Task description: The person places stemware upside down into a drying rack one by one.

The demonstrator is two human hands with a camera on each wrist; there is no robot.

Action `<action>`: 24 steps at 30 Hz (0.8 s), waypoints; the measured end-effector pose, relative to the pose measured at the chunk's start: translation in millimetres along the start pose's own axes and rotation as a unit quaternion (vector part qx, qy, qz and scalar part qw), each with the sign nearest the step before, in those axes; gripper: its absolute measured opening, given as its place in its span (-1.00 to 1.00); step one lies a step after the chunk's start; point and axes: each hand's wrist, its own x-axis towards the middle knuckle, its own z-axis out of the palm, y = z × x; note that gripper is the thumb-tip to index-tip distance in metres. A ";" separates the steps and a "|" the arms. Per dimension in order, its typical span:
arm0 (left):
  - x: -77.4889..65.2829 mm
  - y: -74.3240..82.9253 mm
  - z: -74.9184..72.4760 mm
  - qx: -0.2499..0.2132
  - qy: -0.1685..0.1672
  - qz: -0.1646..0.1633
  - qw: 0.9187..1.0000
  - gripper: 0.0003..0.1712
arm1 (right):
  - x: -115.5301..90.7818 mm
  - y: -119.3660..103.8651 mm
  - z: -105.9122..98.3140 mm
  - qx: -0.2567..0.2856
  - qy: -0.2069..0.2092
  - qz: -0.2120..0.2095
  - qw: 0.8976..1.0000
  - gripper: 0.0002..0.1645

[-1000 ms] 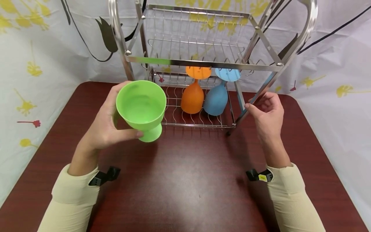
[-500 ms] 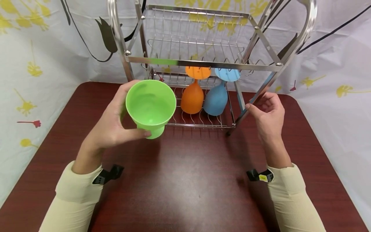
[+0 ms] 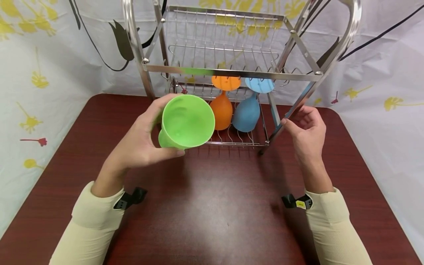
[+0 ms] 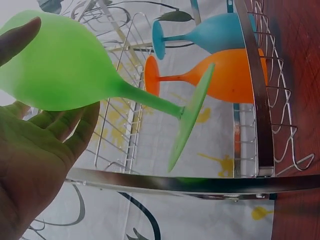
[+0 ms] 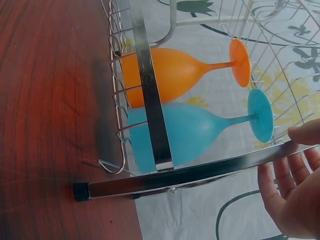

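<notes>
My left hand grips a green plastic wine glass round its bowl, thumb on the near side. The glass is tilted, its mouth toward the head camera and its foot at the lower left, partly hidden by the bowl. In the left wrist view, its stem and foot show in front of the dish rack. My right hand pinches the right front leg of the steel dish rack between thumb and fingers. Upside down on the rack's lower tier stand an orange wine glass and a blue wine glass.
The rack's upper wire tier rises above the glasses, with a flat steel bar across the front. Its right front foot stands on the dark red wooden table. A white patterned sheet hangs behind and at the sides.
My left hand has moved right with the green wine glass, which has tilted so its foot swings to the lower left and its bowl overlaps the orange glass. The right hand stays on the rack leg.
</notes>
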 end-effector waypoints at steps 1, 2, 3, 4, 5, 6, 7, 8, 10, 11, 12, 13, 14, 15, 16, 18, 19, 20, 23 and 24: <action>0.9 -0.2 1.3 0.001 -0.003 0.002 1.000 0.17 | -0.1 -0.1 -0.1 0.000 0.001 0.000 1.000 -0.65; 1.7 -0.8 2.4 0.003 -0.004 0.004 1.000 0.17 | -0.2 -0.1 -0.2 0.000 0.001 -0.001 1.000 -0.65; 2.5 -1.3 3.4 0.005 -0.005 0.006 1.000 0.17 | -0.3 -0.1 -0.3 -0.001 0.002 -0.002 1.000 -0.65; 3.2 -1.9 4.5 0.006 -0.007 0.007 1.000 0.16 | -0.4 -0.1 -0.4 -0.001 0.002 -0.002 1.000 -0.65; 3.8 -2.5 5.4 0.008 -0.008 0.009 1.000 0.16 | -0.5 -0.1 -0.3 -0.003 0.002 -0.003 1.000 -0.65; 4.4 -3.0 6.3 0.010 -0.008 0.010 1.000 0.16 | -0.6 -0.1 -0.3 -0.003 0.003 -0.005 1.000 -0.65; 5.0 -3.5 7.1 0.014 -0.008 0.011 1.000 0.16 | -0.6 -0.2 -0.2 -0.002 0.003 -0.006 1.000 -0.65; 5.6 -4.0 7.8 0.020 -0.009 0.013 1.000 0.15 | -0.5 -0.3 0.0 -0.001 0.004 -0.008 1.000 -0.65; 6.9 -4.4 9.4 0.037 -0.009 0.017 0.999 0.14 | -0.2 -0.5 0.5 0.002 0.004 -0.012 1.000 -0.65; 7.6 -4.6 10.1 0.048 -0.010 0.019 0.999 0.14 | 0.0 -0.7 0.7 0.003 0.005 -0.015 1.000 -0.65; 8.1 -4.8 10.9 0.059 -0.009 0.021 0.998 0.13 | 0.2 -1.0 0.9 0.004 0.006 -0.017 1.000 -0.65; 8.6 -5.1 11.7 0.068 -0.009 0.023 0.997 0.13 | 0.3 -1.3 0.9 0.002 0.007 -0.018 1.000 -0.65; 8.7 -5.3 12.5 0.077 -0.009 0.023 0.997 0.12 | 0.4 -1.5 0.9 -0.002 0.007 -0.021 1.000 -0.65; 8.9 -5.6 13.2 0.085 -0.008 0.023 0.996 0.12 | 0.5 -1.8 0.8 -0.003 0.008 -0.021 1.000 -0.65; 9.2 -6.1 14.0 0.091 -0.007 0.023 0.996 0.12 | 0.4 -2.2 0.6 -0.007 0.009 -0.023 1.000 -0.66; 9.5 -7.1 15.4 0.102 -0.003 0.022 0.995 0.12 | -0.2 -2.7 -0.4 -0.020 0.010 -0.025 0.999 -0.66; 9.7 -7.5 15.9 0.107 -0.001 0.020 0.994 0.12 | -0.6 -2.9 -0.9 -0.027 0.011 -0.027 0.999 -0.67; 10.0 -7.6 16.3 0.112 0.002 0.018 0.994 0.12 | -1.0 -3.1 -1.4 -0.033 0.011 -0.028 0.999 -0.67; 11.0 -7.8 17.2 0.124 0.008 0.014 0.992 0.12 | -2.0 -3.7 -2.8 -0.044 0.014 -0.031 0.998 -0.68; 11.4 -7.7 17.5 0.127 0.009 0.013 0.992 0.12 | -2.1 -3.8 -2.9 -0.045 0.015 -0.032 0.998 -0.68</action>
